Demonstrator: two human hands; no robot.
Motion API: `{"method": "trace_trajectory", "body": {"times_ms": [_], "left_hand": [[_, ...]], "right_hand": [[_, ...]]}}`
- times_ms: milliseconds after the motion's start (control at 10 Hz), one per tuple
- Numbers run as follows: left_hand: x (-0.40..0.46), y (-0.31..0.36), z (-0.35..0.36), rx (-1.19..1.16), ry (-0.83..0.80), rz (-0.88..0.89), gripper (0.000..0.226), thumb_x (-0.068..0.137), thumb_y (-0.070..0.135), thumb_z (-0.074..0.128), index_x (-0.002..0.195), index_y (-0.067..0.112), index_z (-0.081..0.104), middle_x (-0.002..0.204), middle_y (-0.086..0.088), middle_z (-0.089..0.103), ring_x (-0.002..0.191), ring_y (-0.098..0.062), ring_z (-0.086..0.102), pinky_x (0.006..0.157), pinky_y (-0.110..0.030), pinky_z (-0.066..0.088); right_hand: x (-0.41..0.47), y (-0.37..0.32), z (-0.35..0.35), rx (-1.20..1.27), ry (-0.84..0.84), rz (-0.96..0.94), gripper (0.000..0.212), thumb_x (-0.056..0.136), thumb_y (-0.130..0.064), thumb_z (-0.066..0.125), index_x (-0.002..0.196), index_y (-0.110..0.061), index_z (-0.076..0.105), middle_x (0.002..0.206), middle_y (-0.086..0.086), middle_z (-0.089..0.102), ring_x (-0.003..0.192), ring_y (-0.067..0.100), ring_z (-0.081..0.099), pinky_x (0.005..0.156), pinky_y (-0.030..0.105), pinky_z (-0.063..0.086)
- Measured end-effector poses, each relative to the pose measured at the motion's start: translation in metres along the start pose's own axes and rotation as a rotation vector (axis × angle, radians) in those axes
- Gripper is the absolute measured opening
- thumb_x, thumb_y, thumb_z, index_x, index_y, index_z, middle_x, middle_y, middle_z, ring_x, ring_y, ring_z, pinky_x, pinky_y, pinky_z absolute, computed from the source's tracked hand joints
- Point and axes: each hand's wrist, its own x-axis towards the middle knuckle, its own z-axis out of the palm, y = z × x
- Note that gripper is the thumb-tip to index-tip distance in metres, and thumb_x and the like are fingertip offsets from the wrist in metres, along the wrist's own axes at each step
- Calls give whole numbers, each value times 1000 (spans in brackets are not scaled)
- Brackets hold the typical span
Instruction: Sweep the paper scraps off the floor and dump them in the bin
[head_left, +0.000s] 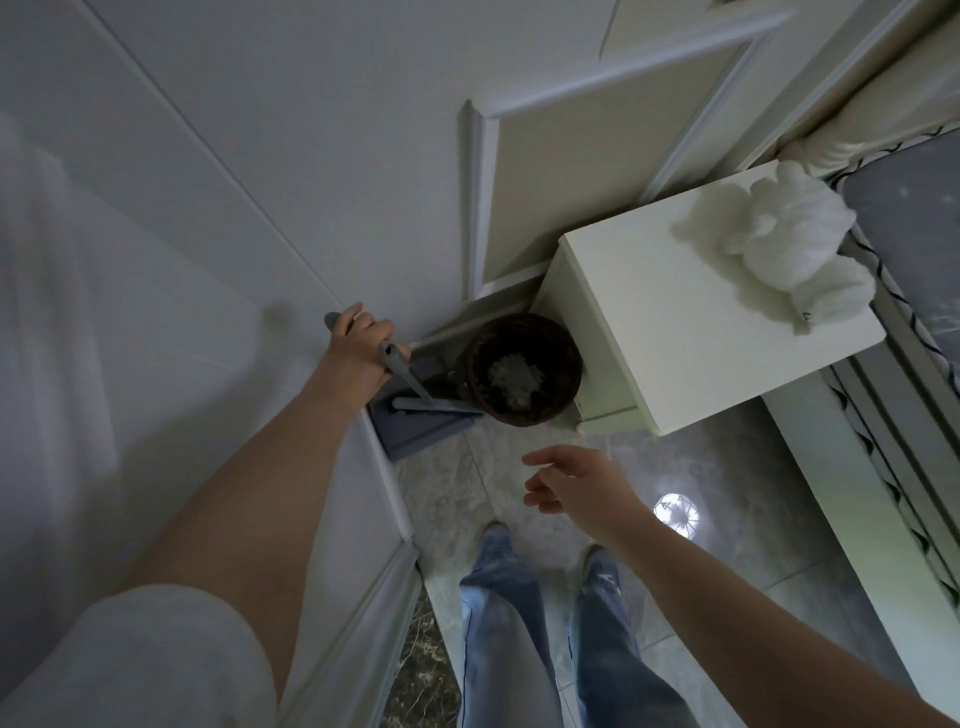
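My left hand (361, 345) grips the top of a grey handle (400, 371) that runs down to a grey dustpan (415, 431) standing on the floor in the corner by the wall. A grey broom head lies across the pan. Just right of it stands a dark round bin (522, 369) with pale paper scraps (514, 379) at its bottom. My right hand (576, 486) hovers over the floor in front of the bin, fingers apart, holding nothing.
A white bedside cabinet (691, 332) stands right of the bin, with a crumpled white cloth (784, 244) on top. A bed edge (904, 364) runs along the right. White wall panels fill the left. My legs and shoes (540, 597) stand on the grey marble tiles.
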Motion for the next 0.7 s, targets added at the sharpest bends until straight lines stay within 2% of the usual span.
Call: {"method": "trace_trajectory", "body": {"times_ms": [100, 200, 300, 400, 500, 600, 700], "left_hand": [[1, -7, 6, -122, -61, -122, 16, 68, 2, 77, 62, 10, 64, 78, -14, 60, 88, -39, 62, 111, -56, 26], [-5, -16, 8, -219, -70, -253, 15, 75, 10, 76, 88, 14, 74, 127, -15, 59, 139, -41, 33, 118, -54, 3], [-10, -16, 9, -160, -97, -451, 59, 78, 19, 77, 134, 18, 58, 158, -12, 26, 149, -39, 7, 118, -52, 0], [-11, -7, 7, -290, -75, -685, 71, 86, 21, 70, 150, 22, 38, 163, -12, 3, 150, -36, 4, 119, -42, 7], [-13, 11, -1, -651, -27, -742, 74, 90, 0, 62, 154, 8, 24, 162, -12, -11, 148, -22, 16, 114, -17, 16], [-4, 24, -21, -872, 80, -836, 76, 89, -5, 57, 155, 8, 20, 161, -7, 13, 145, -22, 27, 116, -24, 24], [-12, 40, -32, -1222, 90, -1072, 67, 92, 0, 55, 150, 25, 32, 130, 10, 48, 122, -12, 50, 104, -29, 42]], "right_hand": [[9, 6, 0, 7, 16, 9, 31, 91, 1, 44, 104, -14, 69, 87, 10, 72, 77, 19, 73, 78, 34, 60], [18, 13, 7, 6, 0, 43, 32, 91, 1, 44, 105, -12, 69, 87, 10, 72, 76, 18, 73, 77, 32, 60], [21, 8, 17, 15, -27, 64, 30, 92, 1, 44, 106, -11, 67, 90, 11, 72, 79, 19, 73, 78, 32, 60], [19, -6, 28, 58, -70, 67, 30, 93, 2, 42, 109, -7, 65, 92, 15, 70, 85, 27, 72, 82, 37, 58], [17, -23, 37, 92, -90, 39, 27, 94, 2, 43, 109, -5, 64, 92, 16, 68, 89, 30, 70, 85, 41, 57], [15, -43, 43, 129, -111, -10, 27, 95, 1, 43, 111, -5, 62, 93, 16, 67, 87, 26, 70, 82, 36, 57], [17, -59, 49, 120, -82, -62, 27, 92, -3, 48, 114, -5, 65, 96, 14, 70, 89, 25, 71, 82, 35, 58]]}}
